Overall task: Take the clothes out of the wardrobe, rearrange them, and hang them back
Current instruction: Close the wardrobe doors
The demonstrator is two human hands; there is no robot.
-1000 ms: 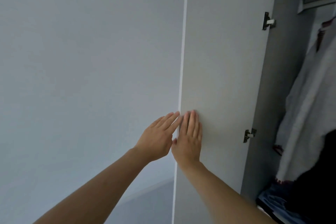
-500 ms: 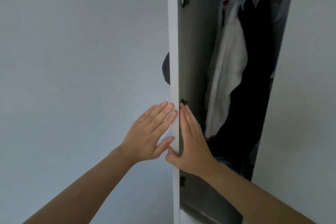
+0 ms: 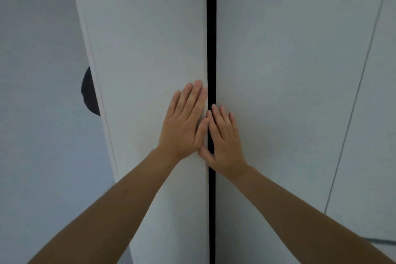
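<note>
The white wardrobe's left door and right door stand almost together, with only a thin dark gap between them. My left hand lies flat on the left door beside the gap, fingers straight. My right hand lies flat on the right door, with its thumb reaching across the gap. The clothes inside are hidden behind the doors.
A pale wall fills the left side. A dark rounded shape shows past the left door's outer edge. Another door seam runs down the panel at the right.
The left door has swung from wide open to nearly closed, hiding the hanging clothes. Both hands moved with it and now rest flat on either side of the gap.
</note>
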